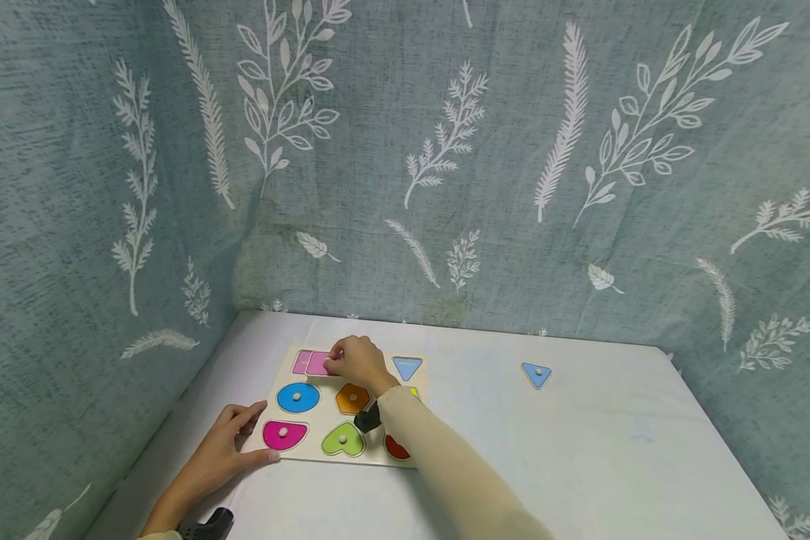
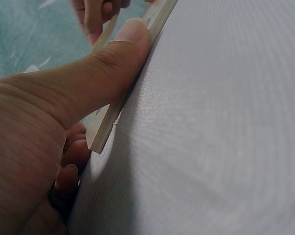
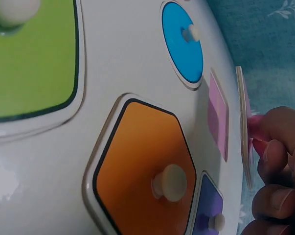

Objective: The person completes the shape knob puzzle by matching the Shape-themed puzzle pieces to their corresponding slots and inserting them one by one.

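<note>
My right hand (image 1: 361,364) pinches a pink rectangular puzzle piece (image 1: 316,363) by its knob at the back left of the wooden shape puzzle board (image 1: 315,442). In the right wrist view the piece stands off the board, facing the matching pink recess (image 3: 218,115). At the board's front left corner is my left hand (image 1: 219,450), gripping it: the thumb (image 2: 113,63) lies along the front edge, with the fingers at the left side. A blue triangle recess (image 1: 407,366) shows beyond my right wrist.
Knobbed pieces sit in the board: a blue oval (image 1: 298,397), an orange hexagon (image 3: 142,161), a magenta half circle (image 1: 285,434), a green heart (image 1: 343,439) and others partly covered by my right arm. A loose blue triangle piece (image 1: 536,374) lies on the white table to the right.
</note>
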A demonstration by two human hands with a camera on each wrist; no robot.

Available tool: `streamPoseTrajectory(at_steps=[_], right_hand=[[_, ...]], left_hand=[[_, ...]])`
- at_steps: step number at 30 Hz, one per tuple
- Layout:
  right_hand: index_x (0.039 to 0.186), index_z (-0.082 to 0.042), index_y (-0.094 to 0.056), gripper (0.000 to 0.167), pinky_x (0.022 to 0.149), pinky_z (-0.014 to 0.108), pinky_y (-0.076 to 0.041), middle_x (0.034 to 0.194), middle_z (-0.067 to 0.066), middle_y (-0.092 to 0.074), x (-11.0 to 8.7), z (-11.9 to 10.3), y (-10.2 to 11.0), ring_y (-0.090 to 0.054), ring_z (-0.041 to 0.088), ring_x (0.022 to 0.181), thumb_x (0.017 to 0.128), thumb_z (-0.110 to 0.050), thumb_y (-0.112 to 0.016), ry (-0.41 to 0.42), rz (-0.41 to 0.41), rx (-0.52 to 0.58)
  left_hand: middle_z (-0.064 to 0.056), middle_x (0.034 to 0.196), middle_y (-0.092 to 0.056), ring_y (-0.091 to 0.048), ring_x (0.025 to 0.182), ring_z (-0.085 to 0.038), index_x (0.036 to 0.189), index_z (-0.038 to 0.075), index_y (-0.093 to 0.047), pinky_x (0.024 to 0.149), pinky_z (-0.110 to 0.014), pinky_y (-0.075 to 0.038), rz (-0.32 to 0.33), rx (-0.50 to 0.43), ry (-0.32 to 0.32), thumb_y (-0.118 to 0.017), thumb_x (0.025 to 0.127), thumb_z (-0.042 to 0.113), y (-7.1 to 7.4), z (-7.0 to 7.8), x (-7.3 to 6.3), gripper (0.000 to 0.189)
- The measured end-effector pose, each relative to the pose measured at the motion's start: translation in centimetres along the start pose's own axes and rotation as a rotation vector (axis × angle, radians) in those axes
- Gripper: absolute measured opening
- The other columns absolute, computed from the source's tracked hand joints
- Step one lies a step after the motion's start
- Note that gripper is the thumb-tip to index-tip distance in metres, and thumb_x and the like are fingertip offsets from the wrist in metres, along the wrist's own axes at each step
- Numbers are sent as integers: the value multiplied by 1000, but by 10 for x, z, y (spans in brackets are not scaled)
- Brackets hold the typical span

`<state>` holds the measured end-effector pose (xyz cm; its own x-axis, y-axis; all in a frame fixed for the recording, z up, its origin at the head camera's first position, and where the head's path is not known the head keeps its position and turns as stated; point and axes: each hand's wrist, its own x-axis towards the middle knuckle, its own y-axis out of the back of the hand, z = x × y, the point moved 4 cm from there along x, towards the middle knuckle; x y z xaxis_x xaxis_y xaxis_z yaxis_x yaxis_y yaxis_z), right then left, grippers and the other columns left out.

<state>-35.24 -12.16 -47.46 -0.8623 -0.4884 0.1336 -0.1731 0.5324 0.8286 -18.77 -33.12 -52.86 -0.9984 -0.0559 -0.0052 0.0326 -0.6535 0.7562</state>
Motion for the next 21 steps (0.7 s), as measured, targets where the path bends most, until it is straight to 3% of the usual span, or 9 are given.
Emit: streamPoseTrajectory(at_steps=[11,21], right_hand=[[94,-17,-79,15,56,23,-42,76,-8,-65,9,0,-6,-52,10,66,94,-32,-76,-98,-19,-6],[82,-16,-74,20,55,24,-42,68,-8,-59,12,-10,-18,-51,9,63,95,-32,-75,-74,-69,-76]], left_hand=[[-13,115,-47,-47,104,-26,151,-1,-46,87,-38,-51,20,3,-25,-91,71,53,-1,2,5,106],[-13,114,-47,-47,103,-26,151,-2,-46,88,-41,-50,13,-8,-2,-91,71,53,0,0,1,108]])
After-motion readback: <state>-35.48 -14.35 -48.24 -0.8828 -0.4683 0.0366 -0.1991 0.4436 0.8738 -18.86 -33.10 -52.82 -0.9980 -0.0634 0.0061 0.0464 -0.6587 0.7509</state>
